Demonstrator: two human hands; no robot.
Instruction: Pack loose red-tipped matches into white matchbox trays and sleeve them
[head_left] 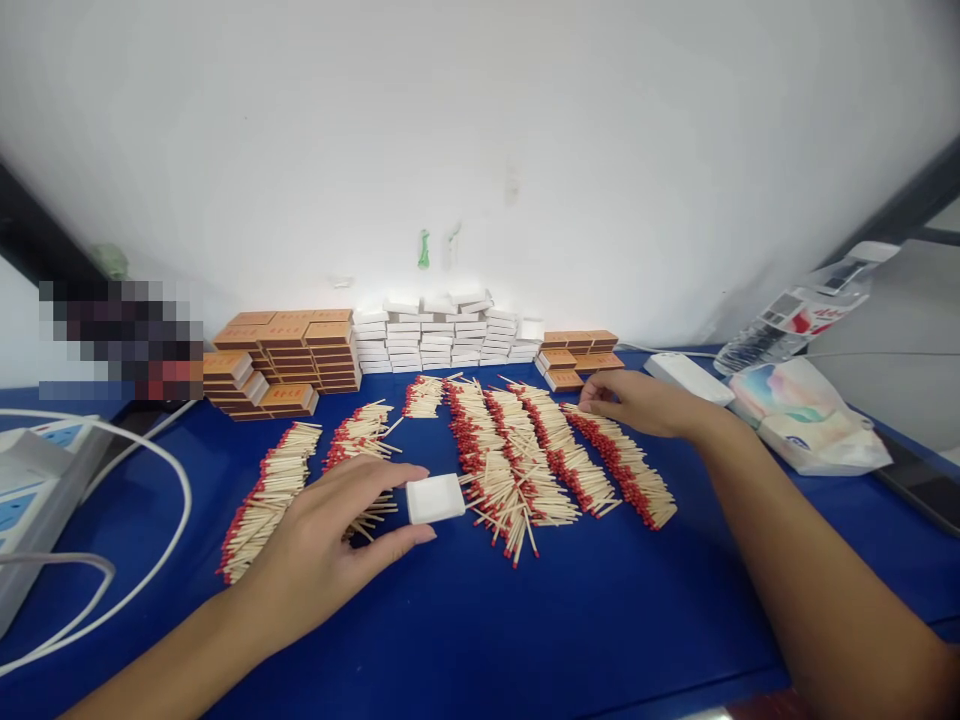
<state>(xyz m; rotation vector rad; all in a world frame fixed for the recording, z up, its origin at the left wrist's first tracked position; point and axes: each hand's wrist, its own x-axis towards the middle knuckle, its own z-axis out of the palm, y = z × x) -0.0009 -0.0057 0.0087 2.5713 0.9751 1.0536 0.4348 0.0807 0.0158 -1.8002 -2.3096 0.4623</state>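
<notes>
My left hand [322,535] pinches a small white matchbox tray [436,498] by its left end, between thumb and fingers, over the middle of the table. The tray's inside looks bare. At the upper end of the rightmost row of red-tipped matches [630,470], my right hand [637,398] has its fingers drawn together. What lies between those fingertips, if anything, is hidden. More rows of matches [487,440] spread between the hands. Another row [266,505] lies to the left, and a heap [364,430] is partly covered by my left hand.
Orange matchboxes [300,350] are stacked at the back left, with a smaller stack [581,345] at the back right. White trays [435,340] are piled between them. A bottle [802,310], tissue pack [810,415] and white box [688,378] stand right; a power strip [45,500] lies left.
</notes>
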